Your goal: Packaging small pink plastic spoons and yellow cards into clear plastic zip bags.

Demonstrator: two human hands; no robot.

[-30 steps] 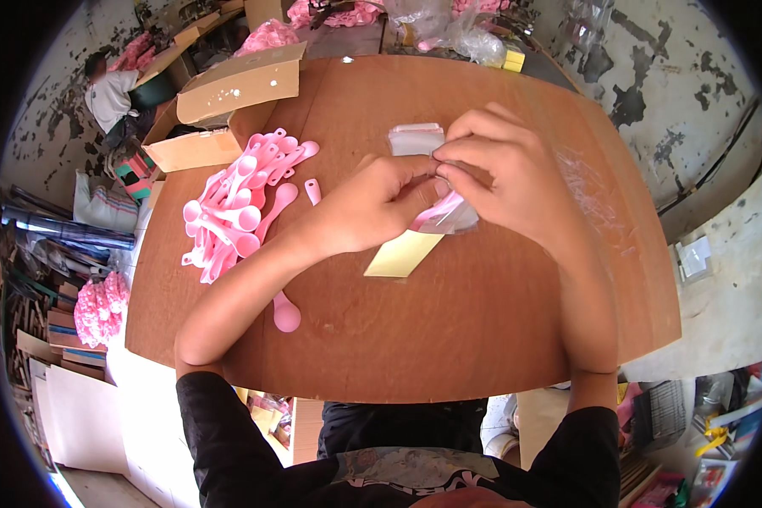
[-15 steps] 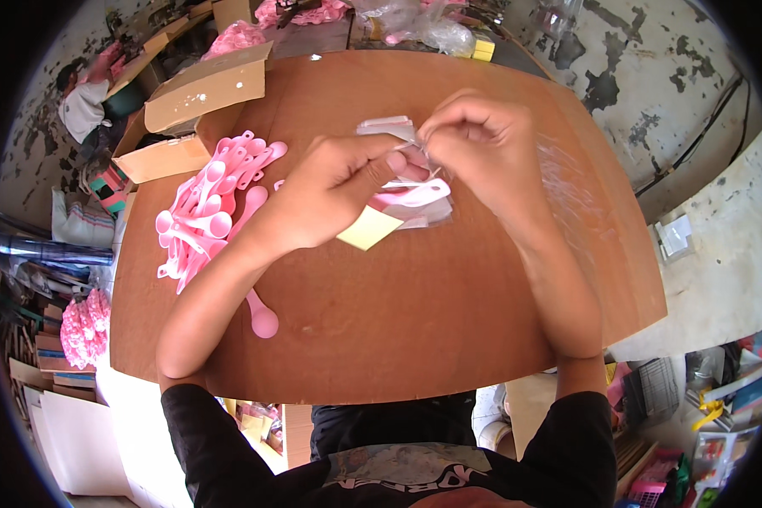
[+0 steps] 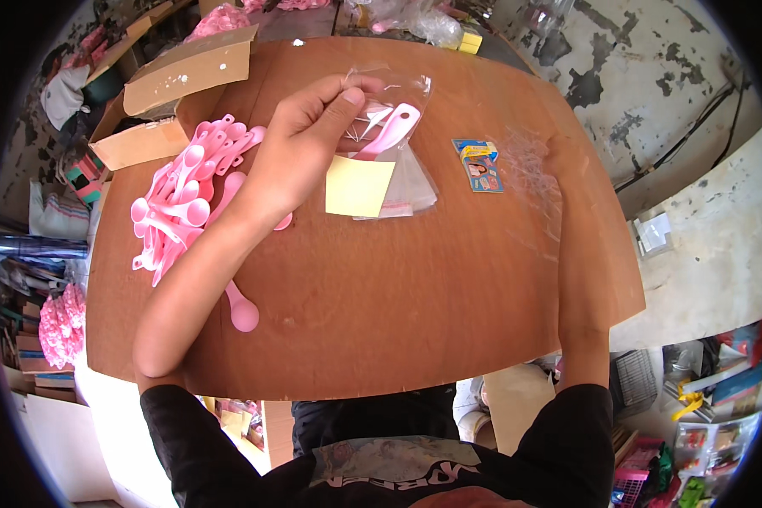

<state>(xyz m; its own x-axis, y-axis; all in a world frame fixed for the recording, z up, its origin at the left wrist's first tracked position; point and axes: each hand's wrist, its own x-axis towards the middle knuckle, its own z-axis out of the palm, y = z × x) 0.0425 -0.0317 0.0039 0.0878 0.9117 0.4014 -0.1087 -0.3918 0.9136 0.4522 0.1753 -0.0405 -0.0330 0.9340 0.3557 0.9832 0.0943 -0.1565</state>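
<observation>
My left hand (image 3: 300, 144) pinches the top of a clear plastic bag (image 3: 402, 89) and holds it above the brown wooden table (image 3: 398, 322). A pink plastic spoon (image 3: 394, 129) sits inside the bag. Below the bag lie a yellow paper slip (image 3: 360, 186) and a flat clear bag (image 3: 416, 182). My right forearm runs up the table's right side. My right hand (image 3: 538, 182) blends with the wood beside a patch of crinkled clear plastic (image 3: 529, 157), so its fingers are unclear. A small blue and yellow card (image 3: 480, 163) lies just left of it.
A heap of pink spoons (image 3: 182, 203) lies left of my left arm, with one loose spoon (image 3: 241, 311) nearer me. Open cardboard boxes (image 3: 190, 68) stand at the table's far left corner. Bags of pink items and clutter surround the table.
My hands have come apart. The left hand now holds the bag with the spoon alone, and the right hand has moved away to the right. The blue card is uncovered.
</observation>
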